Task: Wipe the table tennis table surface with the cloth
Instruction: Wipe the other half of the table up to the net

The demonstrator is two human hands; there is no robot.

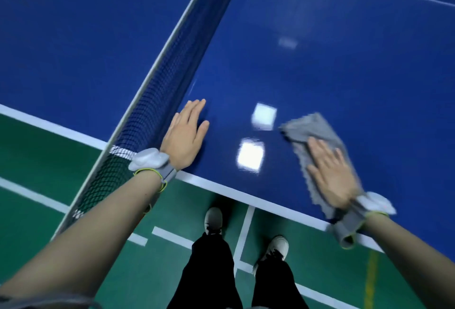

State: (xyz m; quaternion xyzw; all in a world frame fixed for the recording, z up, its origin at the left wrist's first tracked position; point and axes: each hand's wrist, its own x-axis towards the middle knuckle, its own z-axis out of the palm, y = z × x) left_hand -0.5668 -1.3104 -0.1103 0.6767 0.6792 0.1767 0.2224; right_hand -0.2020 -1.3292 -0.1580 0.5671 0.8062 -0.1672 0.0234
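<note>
**Entry: cloth flat on table, right of net**

I see the table tennis table (332, 67) from above, its top deep blue and glossy, with square glare patches (250, 154) on the surface and a white stripe along the near edge. I take the net (157, 102) as my landmark: dark mesh, white top band, running from near left to far centre.

The cloth (312, 131) is grey, thin and nubbly in texture, with a ragged edge. It lies spread on the blue top well to the right of the net, close to the near edge. Motion blur softens it, so I cannot tell whether it is folded.

My right hand (331, 175) presses down on the cloth, fingers straight and laid flat, palm on the fabric. My left hand (186, 136) rests on the bare top just beside the net, fingers extended and close together, holding nothing.

Both wrists carry a grey band with a pale sensor puck (149, 159). Below the table edge: green floor (37, 156) with white lines, dark trousers, pale shoes (213, 217).
</note>
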